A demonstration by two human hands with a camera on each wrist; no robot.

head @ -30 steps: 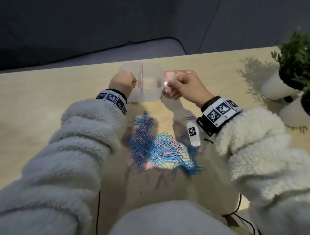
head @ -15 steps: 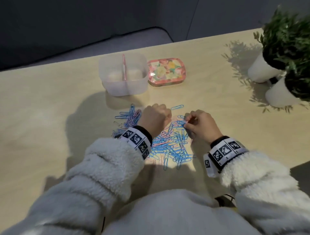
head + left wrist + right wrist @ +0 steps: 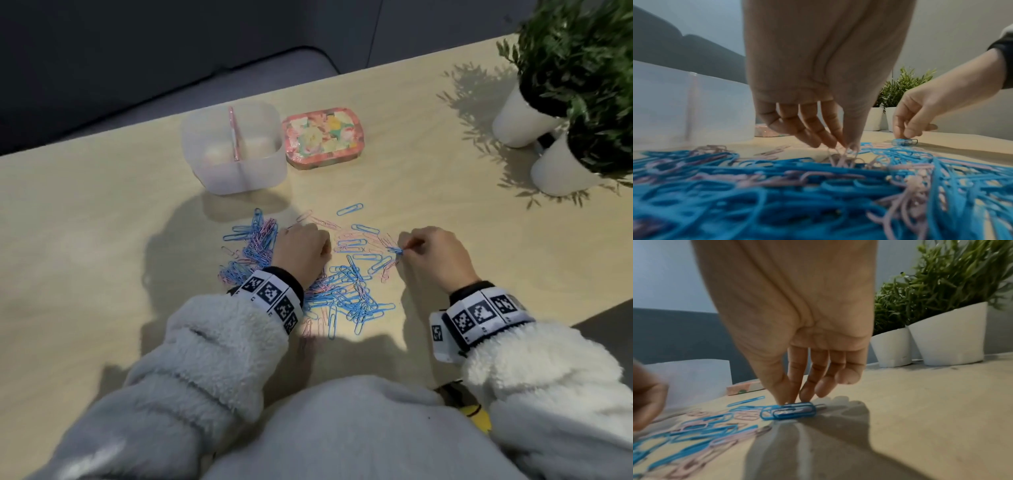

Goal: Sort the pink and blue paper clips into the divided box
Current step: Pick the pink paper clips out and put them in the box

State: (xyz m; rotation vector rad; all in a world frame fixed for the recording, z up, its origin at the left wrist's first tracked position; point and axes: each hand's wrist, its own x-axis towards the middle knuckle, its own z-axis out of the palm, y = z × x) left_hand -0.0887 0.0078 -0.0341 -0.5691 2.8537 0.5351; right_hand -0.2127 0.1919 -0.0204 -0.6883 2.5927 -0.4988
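left hand [image 3: 301, 251] over the paper clip pile [image 3: 342, 291], fingers [image 3: 818, 129] bunched together, tips pinching a few pink paper clips [image 3: 840, 158] at the pile's far edge. right hand [image 3: 433, 255] at the pile's right margin, thumb and forefinger clamped on a blue paper clip [image 3: 789, 411] lying on the worktop [image 3: 445, 212]; remaining fingers loosely curled. divided box [image 3: 236, 150], translucent with a pink divider, stands beyond the pile; contents unclear. floral tin [image 3: 320, 137] just right of the box. two potted plants [image 3: 561, 102] far right of the pile.
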